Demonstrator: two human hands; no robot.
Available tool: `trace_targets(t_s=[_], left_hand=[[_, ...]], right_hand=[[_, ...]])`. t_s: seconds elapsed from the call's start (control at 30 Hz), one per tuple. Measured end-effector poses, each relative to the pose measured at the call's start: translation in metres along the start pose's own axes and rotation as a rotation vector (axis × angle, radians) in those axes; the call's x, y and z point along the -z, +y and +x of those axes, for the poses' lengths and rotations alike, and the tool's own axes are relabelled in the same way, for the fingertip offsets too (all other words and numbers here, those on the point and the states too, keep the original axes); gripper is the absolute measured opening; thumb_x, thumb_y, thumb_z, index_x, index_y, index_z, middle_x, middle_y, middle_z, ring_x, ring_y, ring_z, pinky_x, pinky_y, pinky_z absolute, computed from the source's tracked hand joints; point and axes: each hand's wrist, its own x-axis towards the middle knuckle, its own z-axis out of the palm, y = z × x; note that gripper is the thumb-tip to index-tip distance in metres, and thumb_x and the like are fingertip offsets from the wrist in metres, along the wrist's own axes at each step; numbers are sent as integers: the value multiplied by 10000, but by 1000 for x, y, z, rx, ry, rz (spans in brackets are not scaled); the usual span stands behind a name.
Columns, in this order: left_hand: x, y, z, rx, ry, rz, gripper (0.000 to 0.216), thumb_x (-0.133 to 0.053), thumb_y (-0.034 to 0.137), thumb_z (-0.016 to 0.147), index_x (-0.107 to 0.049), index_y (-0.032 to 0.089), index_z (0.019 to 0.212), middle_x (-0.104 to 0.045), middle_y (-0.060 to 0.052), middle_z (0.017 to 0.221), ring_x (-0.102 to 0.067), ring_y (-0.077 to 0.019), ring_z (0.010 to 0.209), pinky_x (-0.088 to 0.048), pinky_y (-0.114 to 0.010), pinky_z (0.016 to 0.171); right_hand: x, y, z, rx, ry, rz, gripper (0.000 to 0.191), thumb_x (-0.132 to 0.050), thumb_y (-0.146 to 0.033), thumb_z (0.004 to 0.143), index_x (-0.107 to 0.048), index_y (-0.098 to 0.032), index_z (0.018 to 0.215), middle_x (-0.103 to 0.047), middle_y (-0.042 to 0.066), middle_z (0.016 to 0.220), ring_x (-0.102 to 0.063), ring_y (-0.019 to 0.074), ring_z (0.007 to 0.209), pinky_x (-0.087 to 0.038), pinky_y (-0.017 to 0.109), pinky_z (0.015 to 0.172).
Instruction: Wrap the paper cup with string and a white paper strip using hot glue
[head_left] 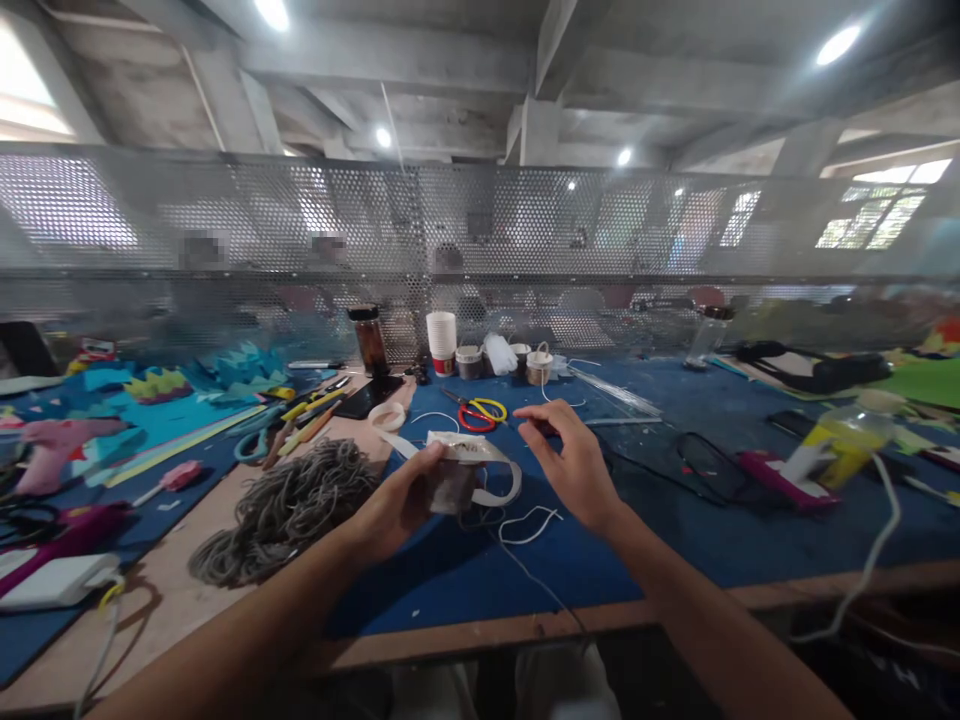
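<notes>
My left hand (407, 505) grips a small grey cup-like piece (451, 487) with a white band round its top. A white strip (504, 488) curls out from the piece on its right side. Apart from it, my right hand (566, 455) hovers over the blue mat with fingers bent and thumb separate, and nothing shows in it. Just beyond lie scissors (478, 413) with red and yellow handles. Thin white cord (529, 535) loops on the mat below my hands. A roll of pale tape (388, 416) sits behind my left hand.
A heap of grey yarn (300, 515) lies left. At the back stand a dark bottle (368, 340), stacked paper cups (442, 342) and small cups with handles (538, 366). On the right are a purple glue gun (787, 480) and a yellow spray bottle (847, 450).
</notes>
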Motion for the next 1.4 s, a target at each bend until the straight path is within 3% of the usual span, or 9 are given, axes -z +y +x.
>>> trace_targets(t_s=[0.17, 0.27, 0.37, 0.47, 0.6, 0.83, 1.1, 1.4], left_hand=[[3, -1, 3, -32, 23, 69, 340, -674, 414, 874, -756, 128, 1039, -782, -133, 1006, -722, -249, 905, -566, -303, 791], [1, 1, 4, -58, 48, 61, 342, -693, 419, 853, -763, 136, 1032, -784, -122, 1014, -725, -243, 875, -568, -294, 772], [1, 3, 4, -72, 55, 43, 366, -688, 439, 847, -760, 147, 1056, -786, -115, 1009, -727, -246, 867, -566, -295, 752], [4, 4, 5, -107, 54, 59, 416, -688, 477, 831, -755, 135, 1058, -787, -126, 972, -728, -251, 849, -564, -294, 719], [9, 7, 5, -204, 98, 129, 438, -731, 486, 785, -740, 135, 1047, -783, -122, 923, -727, -253, 824, -561, -300, 698], [5, 21, 1, -311, 192, 202, 484, -715, 517, 792, -702, 148, 1105, -767, -104, 934, -719, -251, 850, -546, -294, 691], [14, 34, -8, -377, 345, 201, 486, -704, 508, 801, -674, 171, 1150, -748, -74, 983, -701, -228, 868, -523, -265, 671], [26, 34, -7, -418, 364, 216, 472, -694, 473, 835, -667, 154, 1181, -756, -74, 973, -711, -221, 820, -535, -284, 689]], right_hand=[[9, 8, 1, -19, -38, -157, 152, -535, -277, 1000, -654, -207, 1061, -625, 46, 1002, -614, 165, 898, -489, 303, 841], [4, 15, 16, -5, -183, -301, 161, -521, -290, 1008, -646, -199, 1051, -644, 39, 995, -619, 152, 897, -480, 276, 835], [-16, 28, 43, -20, -402, -581, 209, -472, -300, 1030, -624, -197, 1129, -659, 54, 1108, -616, 159, 1029, -460, 272, 905], [-46, 48, 69, -49, -511, -667, 205, -518, -284, 1009, -651, -166, 1110, -668, 86, 1133, -626, 189, 1057, -481, 295, 916], [-81, 73, 89, -104, -645, -781, 298, -605, -332, 972, -613, -163, 1216, -625, 100, 1238, -634, 229, 1071, -539, 427, 912], [-104, 91, 104, -218, -860, -884, 341, -616, -342, 966, -588, -171, 1259, -609, 99, 1264, -639, 231, 1060, -556, 433, 887], [-113, 91, 123, -311, -950, -895, 350, -625, -341, 960, -586, -170, 1263, -609, 99, 1263, -639, 235, 1065, -556, 434, 885], [-100, 85, 126, -412, -854, -784, 347, -619, -342, 964, -584, -173, 1265, -608, 96, 1266, -638, 234, 1065, -556, 437, 886]])
